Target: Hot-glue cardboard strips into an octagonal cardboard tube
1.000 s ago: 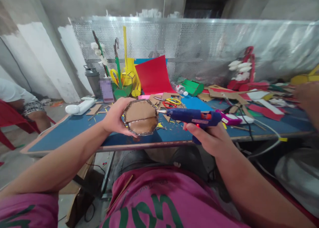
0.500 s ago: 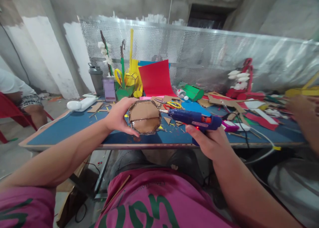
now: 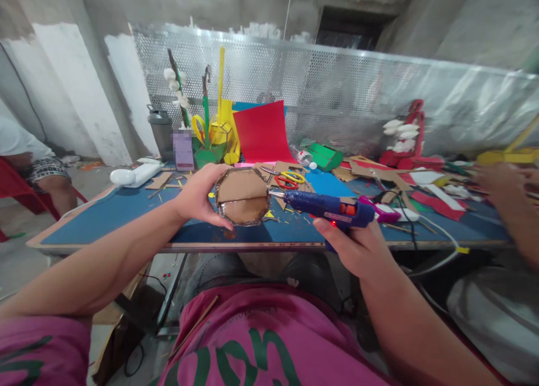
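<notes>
Fingers of the left hand [image 3: 197, 196] grip the left side of an octagonal cardboard piece [image 3: 242, 185] above the tabletop [image 3: 109, 220]; those of the right hand [image 3: 356, 243] wrap a blue glue gun [image 3: 315, 204], nozzle aimed left at the piece's right rim, contact unclear. Beyond lie scissors [image 3: 302, 179], then a red sheet [image 3: 261, 132] and green box [image 3: 323, 158]. Both forearms slant inward.

Tabletop [image 3: 105, 217]: blue, pale-edged, stretching before you
On your left: white device [image 3: 137, 174], lidded gray bottle [image 3: 160, 132], upright phone [image 3: 183, 151], cardboard scraps [image 3: 159, 181]
Ahead of you: blue sheet [image 3: 326, 181], green box [image 3: 324, 157]
On your right: purple-and-white object [image 3: 387, 212], red model [image 3: 408, 159]
</notes>
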`<state>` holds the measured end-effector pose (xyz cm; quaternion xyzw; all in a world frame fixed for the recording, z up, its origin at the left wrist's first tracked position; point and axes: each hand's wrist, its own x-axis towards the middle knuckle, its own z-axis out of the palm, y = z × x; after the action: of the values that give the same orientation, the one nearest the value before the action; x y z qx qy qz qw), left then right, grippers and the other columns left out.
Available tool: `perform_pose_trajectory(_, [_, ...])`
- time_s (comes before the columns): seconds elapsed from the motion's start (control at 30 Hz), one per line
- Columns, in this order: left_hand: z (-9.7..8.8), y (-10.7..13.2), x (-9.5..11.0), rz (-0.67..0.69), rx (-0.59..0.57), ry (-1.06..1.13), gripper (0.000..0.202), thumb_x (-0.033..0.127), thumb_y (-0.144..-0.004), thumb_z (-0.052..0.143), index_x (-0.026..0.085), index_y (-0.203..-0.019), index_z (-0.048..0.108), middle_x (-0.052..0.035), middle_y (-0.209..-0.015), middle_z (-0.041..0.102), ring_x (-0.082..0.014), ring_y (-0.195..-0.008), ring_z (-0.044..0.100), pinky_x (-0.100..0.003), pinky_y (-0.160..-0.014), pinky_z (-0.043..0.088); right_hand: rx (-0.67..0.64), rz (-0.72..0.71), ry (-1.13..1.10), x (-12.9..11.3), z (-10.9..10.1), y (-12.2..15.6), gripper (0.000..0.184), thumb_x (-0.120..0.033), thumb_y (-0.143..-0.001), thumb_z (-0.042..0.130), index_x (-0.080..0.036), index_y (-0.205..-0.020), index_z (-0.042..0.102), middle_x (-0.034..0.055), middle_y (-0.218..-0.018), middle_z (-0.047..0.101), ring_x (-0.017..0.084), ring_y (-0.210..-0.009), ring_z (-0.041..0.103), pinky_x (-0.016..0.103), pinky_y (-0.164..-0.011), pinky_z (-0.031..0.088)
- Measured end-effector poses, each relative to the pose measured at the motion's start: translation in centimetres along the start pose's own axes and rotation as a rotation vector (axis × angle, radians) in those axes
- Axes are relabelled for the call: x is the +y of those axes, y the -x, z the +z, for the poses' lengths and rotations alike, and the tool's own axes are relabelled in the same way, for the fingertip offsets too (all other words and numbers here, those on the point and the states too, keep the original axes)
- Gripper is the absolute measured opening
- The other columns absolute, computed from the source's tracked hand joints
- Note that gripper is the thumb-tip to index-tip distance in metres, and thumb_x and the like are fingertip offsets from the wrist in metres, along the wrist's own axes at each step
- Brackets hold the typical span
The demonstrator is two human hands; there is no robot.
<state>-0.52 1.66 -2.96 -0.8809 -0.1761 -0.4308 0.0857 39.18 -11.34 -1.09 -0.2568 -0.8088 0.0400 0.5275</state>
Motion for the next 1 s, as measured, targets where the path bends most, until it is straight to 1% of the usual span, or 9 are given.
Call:
perform_pose_trajectory(0.07, [0.0, 0.0, 0.0, -0.005, -0.002, 0.003, 0.143, 0.105, -0.05, 0.102, 0.022, -0.161, 0.068, -0.0245, -0.145, 0.082, -0.0465, -0.127, 0.084, -0.057, -0.112, 0.066, 0.005, -0.012, 0.014, 0.0, -0.1, 0.1, 0.012, -0.028, -0.111, 0.082, -0.034, -0.117, 0.09, -0.0006, -0.106, 0.095, 0.03, -0.098, 0.092, 0.043, -0.088, 0.076])
perform_pose_trajectory(0.23, [0.0, 0.0, 0.0, -0.03, -0.003, 0.004, 0.145, 0.105, -0.049, 0.103, 0.021, -0.162, 0.067, -0.025, -0.145, 0.082, -0.0469, -0.128, 0.083, -0.057, -0.112, 0.066, 0.009, -0.045, 0.046, 0.2, -0.3, 0.8, 0.01, -0.025, -0.111, 0.081, -0.034, -0.111, 0.087, -0.0026, -0.094, 0.09, 0.026, -0.08, 0.086, 0.039, -0.072, 0.07])
perform_pose_trajectory(0.37, [0.0, 0.1, 0.0, -0.017, -0.003, -0.002, 0.145, 0.101, -0.049, 0.106, 0.021, -0.164, 0.066, -0.0249, -0.147, 0.082, -0.047, -0.129, 0.084, -0.056, -0.114, 0.066, 0.007, -0.044, 0.06, 0.2, -0.3, 1.2, 0.009, -0.026, -0.112, 0.08, -0.034, -0.109, 0.084, -0.0021, -0.09, 0.087, 0.025, -0.075, 0.083, 0.038, -0.067, 0.067])
perform_pose_trajectory(0.47, [0.0, 0.1, 0.1, -0.036, -0.015, 0.002, 0.144, 0.099, -0.049, 0.107, 0.021, -0.163, 0.066, -0.0253, -0.149, 0.082, -0.0474, -0.132, 0.083, -0.056, -0.116, 0.065, 0.003, -0.02, 0.042, 0.1, -0.2, 1.2, 0.008, -0.029, -0.113, 0.08, -0.033, -0.108, 0.083, -0.0018, -0.087, 0.086, 0.025, -0.072, 0.081, 0.038, -0.065, 0.066])
perform_pose_trajectory(0.57, [0.0, 0.0, 0.1, -0.028, -0.006, 0.0, 0.143, 0.101, -0.051, 0.105, 0.021, -0.163, 0.066, -0.0255, -0.149, 0.082, -0.047, -0.131, 0.083, -0.056, -0.116, 0.065, 0.003, 0.018, 0.013, 0.0, -0.2, 1.2, 0.008, -0.035, -0.114, 0.08, -0.033, -0.107, 0.084, -0.0012, -0.086, 0.085, 0.025, -0.072, 0.081, 0.038, -0.065, 0.065])
perform_pose_trajectory(0.67, [0.0, 0.0, 0.1, -0.008, -0.002, -0.011, 0.141, 0.102, -0.054, 0.103, 0.021, -0.163, 0.066, -0.0251, -0.148, 0.082, -0.0463, -0.129, 0.084, -0.056, -0.113, 0.066, -0.01, 0.072, -0.015, 0.1, -0.2, 1.2, 0.019, -0.044, -0.115, 0.08, -0.032, -0.102, 0.085, -0.0002, -0.083, 0.084, 0.026, -0.072, 0.08, 0.039, -0.065, 0.065])
perform_pose_trajectory(0.77, [0.0, 0.0, 0.1, -0.019, -0.013, -0.024, 0.142, 0.101, -0.053, 0.104, 0.02, -0.163, 0.066, -0.0248, -0.147, 0.083, -0.0462, -0.128, 0.084, -0.055, -0.112, 0.067, -0.014, 0.142, -0.086, 0.5, -0.1, 1.2, 0.029, -0.055, -0.114, 0.08, -0.031, -0.101, 0.089, 0.0014, -0.085, 0.087, 0.027, -0.076, 0.082, 0.039, -0.067, 0.066])
perform_pose_trajectory(0.9, [0.0, 0.1, 0.0, 0.018, 0.001, -0.009, 0.138, 0.1, -0.058, 0.104, 0.021, -0.165, 0.065, -0.0228, -0.145, 0.084, -0.0455, -0.126, 0.086, -0.052, -0.109, 0.068, -0.023, 0.247, -0.228, 1.3, -0.2, 1.1, 0.043, -0.069, -0.11, 0.082, -0.031, -0.096, 0.092, 0.0038, -0.091, 0.092, 0.029, -0.085, 0.087, 0.042, -0.076, 0.072])
perform_pose_trajectory(1.0, [0.0, 0.1, 0.0, -0.004, -0.012, 0.009, 0.139, 0.101, -0.057, 0.103, 0.02, -0.164, 0.066, -0.0227, -0.145, 0.084, -0.046, -0.127, 0.086, -0.052, -0.112, 0.068, -0.034, 0.332, -0.282, 1.7, -0.2, 0.8, 0.05, -0.077, -0.105, 0.084, -0.03, -0.092, 0.092, 0.0048, -0.094, 0.093, 0.03, -0.09, 0.089, 0.043, -0.083, 0.073])
